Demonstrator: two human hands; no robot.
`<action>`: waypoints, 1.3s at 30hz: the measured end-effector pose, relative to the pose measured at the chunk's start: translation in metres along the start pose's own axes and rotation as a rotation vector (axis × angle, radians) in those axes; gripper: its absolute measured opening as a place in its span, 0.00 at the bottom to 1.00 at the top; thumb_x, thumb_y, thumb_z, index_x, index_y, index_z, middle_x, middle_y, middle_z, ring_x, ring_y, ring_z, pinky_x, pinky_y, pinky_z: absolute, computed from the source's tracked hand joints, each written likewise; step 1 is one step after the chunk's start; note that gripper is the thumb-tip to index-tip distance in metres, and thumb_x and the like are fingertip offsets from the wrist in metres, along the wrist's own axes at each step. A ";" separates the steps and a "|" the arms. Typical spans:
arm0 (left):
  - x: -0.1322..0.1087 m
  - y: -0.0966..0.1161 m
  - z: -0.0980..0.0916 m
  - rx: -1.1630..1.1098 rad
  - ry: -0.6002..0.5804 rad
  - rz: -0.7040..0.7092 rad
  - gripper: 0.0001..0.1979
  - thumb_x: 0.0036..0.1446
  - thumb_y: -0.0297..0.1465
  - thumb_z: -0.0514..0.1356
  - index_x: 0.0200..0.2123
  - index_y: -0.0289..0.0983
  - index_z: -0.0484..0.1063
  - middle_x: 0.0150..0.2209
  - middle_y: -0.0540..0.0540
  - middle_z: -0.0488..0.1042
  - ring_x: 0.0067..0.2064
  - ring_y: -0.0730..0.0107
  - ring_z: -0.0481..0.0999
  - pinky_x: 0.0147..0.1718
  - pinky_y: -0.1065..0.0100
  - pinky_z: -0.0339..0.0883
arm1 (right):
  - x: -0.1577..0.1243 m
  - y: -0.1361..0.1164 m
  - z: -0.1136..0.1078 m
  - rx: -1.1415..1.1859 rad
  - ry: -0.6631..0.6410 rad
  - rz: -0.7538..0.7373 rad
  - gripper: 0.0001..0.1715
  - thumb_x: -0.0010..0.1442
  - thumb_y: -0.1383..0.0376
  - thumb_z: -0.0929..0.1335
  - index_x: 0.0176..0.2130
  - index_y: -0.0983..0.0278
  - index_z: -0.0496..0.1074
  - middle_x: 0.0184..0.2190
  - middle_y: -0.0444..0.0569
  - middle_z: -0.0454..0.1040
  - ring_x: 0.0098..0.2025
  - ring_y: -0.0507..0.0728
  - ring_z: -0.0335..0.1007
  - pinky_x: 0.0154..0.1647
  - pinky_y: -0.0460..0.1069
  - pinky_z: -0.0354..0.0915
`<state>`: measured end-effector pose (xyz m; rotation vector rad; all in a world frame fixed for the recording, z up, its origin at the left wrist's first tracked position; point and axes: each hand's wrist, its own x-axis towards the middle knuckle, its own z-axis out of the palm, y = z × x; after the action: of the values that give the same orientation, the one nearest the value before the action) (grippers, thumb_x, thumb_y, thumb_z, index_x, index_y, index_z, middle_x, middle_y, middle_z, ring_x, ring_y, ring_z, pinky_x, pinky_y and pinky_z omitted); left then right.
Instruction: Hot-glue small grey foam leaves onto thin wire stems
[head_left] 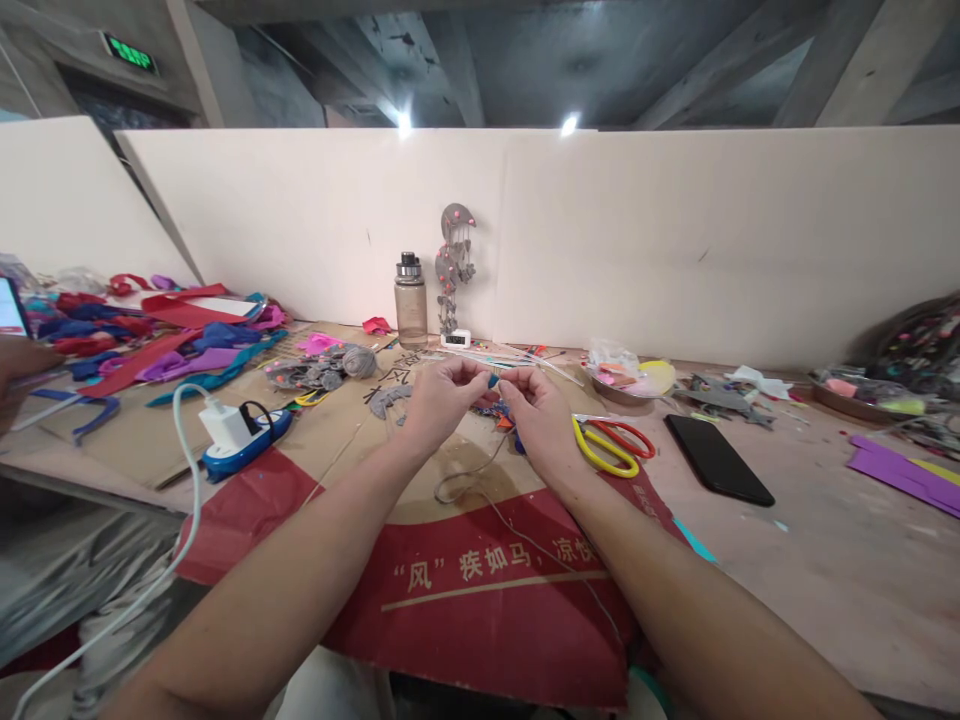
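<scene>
My left hand (442, 400) and my right hand (536, 408) meet above the cardboard, fingers pinched together. Between their fingertips shows a small dark teal piece (493, 381), too small to tell its kind. A thin grey cord (491, 505) trails from below the hands over the red printed cardboard (480, 630). Small coloured scraps (501, 421) lie under the fingers, partly hidden. Left of my left hand lies a grey felt crescent (390, 400). Scissors (611, 445) with a yellow and a red handle rest beside my right wrist.
A black phone (718, 460) lies to the right, near a dish (630, 385) of scraps. A bottle (411, 302), a small clock (455, 340) and a grey hanging ornament (455, 262) stand at the back. Left are a yarn ball (358, 361), a power strip (247, 445) and a person's hand (26, 360).
</scene>
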<state>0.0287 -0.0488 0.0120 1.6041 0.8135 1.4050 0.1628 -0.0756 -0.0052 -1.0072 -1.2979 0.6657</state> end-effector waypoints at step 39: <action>0.010 -0.006 -0.011 -0.210 -0.314 -0.229 0.16 0.51 0.41 0.67 0.33 0.33 0.77 0.32 0.42 0.79 0.28 0.70 0.79 0.21 0.75 0.66 | 0.003 -0.002 -0.013 -0.127 0.073 0.029 0.05 0.50 0.62 0.67 0.26 0.62 0.69 0.20 0.38 0.64 0.24 0.49 0.56 0.27 0.46 0.55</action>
<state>0.0199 -0.0357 0.0108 1.4695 0.6189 1.0086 0.1759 -0.0768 -0.0011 -1.1452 -1.2756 0.5694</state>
